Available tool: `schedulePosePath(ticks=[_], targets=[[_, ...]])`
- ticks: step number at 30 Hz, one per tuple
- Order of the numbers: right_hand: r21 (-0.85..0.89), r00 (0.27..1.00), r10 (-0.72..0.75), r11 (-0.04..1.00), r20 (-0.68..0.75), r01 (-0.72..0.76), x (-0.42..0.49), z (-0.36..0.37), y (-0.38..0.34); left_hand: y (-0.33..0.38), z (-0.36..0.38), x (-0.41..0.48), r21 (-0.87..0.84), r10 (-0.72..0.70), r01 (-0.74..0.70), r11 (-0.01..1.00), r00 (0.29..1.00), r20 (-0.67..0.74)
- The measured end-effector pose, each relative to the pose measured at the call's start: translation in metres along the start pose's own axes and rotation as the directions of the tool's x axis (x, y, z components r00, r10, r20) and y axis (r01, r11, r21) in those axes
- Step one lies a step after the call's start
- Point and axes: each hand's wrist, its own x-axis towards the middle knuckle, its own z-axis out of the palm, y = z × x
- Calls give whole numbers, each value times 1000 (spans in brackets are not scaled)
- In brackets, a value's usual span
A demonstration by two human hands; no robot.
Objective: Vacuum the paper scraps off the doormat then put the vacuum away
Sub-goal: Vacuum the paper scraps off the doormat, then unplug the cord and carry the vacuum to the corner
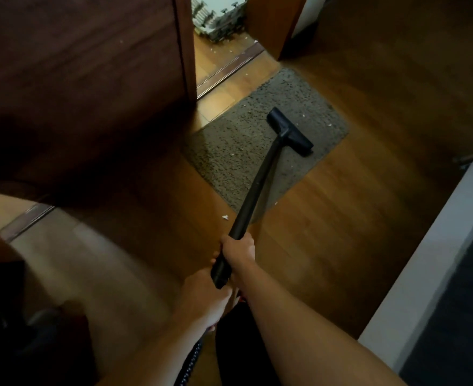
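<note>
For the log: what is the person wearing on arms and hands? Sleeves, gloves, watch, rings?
The left hand and right hand are ungloved, and both forearms are bare to the frame's edge, no sleeve in view. No watch, bracelet or ring shows, though the picture is dim and slightly blurred.

We counted one vacuum (257, 185), with one tube and one head (289, 132). Two hands were on it: the left hand (202, 296) nearer, the right hand (239, 252) farther along. There was one doormat (229, 135). On it we made out three scraps (303, 115): two right of the head and one left of the tube. A fourth lay at the mat's near edge, and a fifth on the floor (341, 218) just nearer. Past the far track (229, 68) lay several more, too small to count. We saw one door (90, 93) at left and two tracks in all.
</note>
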Motion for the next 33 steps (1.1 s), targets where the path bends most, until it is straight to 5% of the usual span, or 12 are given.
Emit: schedulePosePath(ticks=[8, 21, 26, 30, 33], targets=[[-20, 999, 28, 999, 31, -27, -62, 63, 78, -102, -29, -49, 228, 30, -12, 974, 997, -78], [-42, 984, 103, 994, 144, -98, -131, 145, 144, -200, -87, -113, 10, -71, 72, 997, 996, -58], [-220, 980, 99, 974, 172, -60, -125, 159, 144, -216, -105, -113, 63, -89, 98, 993, 987, -134], [-717, 967, -106, 654, 232, 244, -119, 157, 127, -227, -123, -109, 130, -124, 149, 980, 975, -183], [-811, 841, -223, 233, 492, 536, -134, 156, 106, -233, -139, -110, 143, -152, 181, 973, 969, -197]])
